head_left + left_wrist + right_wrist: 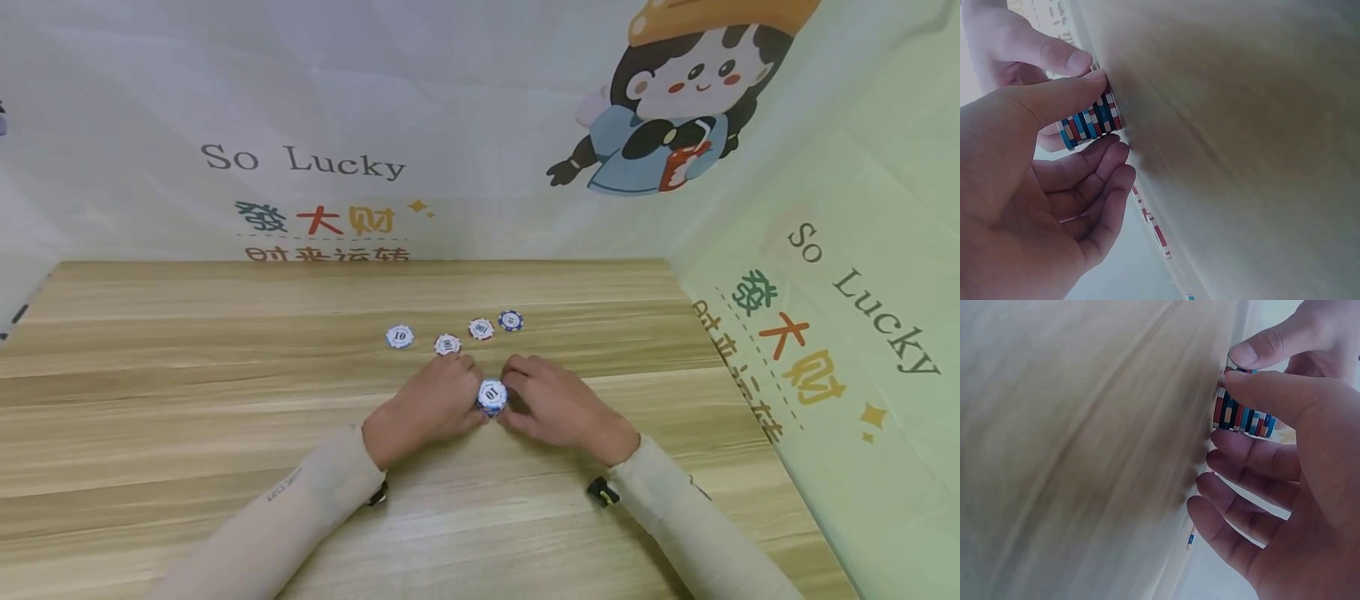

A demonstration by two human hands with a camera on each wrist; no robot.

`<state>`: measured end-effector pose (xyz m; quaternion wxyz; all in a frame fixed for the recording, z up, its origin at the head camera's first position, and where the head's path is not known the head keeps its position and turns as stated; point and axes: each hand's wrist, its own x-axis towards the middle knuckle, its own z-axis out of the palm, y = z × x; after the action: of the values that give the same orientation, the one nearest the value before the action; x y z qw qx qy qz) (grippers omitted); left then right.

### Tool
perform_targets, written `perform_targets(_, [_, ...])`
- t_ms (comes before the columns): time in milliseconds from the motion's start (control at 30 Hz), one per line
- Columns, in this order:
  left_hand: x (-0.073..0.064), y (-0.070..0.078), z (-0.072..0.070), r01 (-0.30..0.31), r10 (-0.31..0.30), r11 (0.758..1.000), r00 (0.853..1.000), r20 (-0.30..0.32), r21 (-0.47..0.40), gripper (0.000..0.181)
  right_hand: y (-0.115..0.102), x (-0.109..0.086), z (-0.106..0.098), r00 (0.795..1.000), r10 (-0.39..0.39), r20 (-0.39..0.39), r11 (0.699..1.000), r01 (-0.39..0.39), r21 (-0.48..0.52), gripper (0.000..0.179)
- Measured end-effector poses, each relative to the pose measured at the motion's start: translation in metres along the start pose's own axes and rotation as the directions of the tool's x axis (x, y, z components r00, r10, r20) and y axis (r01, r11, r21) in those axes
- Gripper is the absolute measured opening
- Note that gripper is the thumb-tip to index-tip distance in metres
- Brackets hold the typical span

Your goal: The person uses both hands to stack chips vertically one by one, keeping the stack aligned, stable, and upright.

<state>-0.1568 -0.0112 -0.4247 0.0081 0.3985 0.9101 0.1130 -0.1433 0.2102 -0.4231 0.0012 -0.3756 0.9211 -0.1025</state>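
A stack of poker chips [492, 395] stands upright on the wooden table, its top chip white and blue with a 10. My left hand [431, 400] holds the stack from the left, my right hand [558, 402] from the right. In the left wrist view the chip stack [1089, 120] shows blue, red, white and dark edges, with the left thumb on its near side and the fingers bent beside it. The right wrist view has the stack [1244, 417] between the right thumb and index finger. Both thumbs lie close together on the near side.
Beyond the hands, loose chips lie flat: a light-blue 10 chip [400, 337], a 100 chip [447, 343] close to the left fingers, a red-edged 100 chip [482, 328] and a dark-blue chip [511, 320]. Printed cloth walls [480, 125] border the table's back and sides.
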Motion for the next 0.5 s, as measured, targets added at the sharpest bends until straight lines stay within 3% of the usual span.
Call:
perform_targets(233, [0.0,-0.002,0.001,0.001,-0.001,1.0,1.0,-0.005,-0.007,0.04,0.007,0.003,-0.007,0.998,0.025,0.064,0.999,-0.027,0.03,0.034])
perform_targets(500, [0.001,-0.003,0.002,0.002,-0.002,1.0,1.0,-0.003,-0.004,0.041,0.024,0.009,-0.01,0.997,0.036,0.061,0.998,-0.039,0.05,0.025])
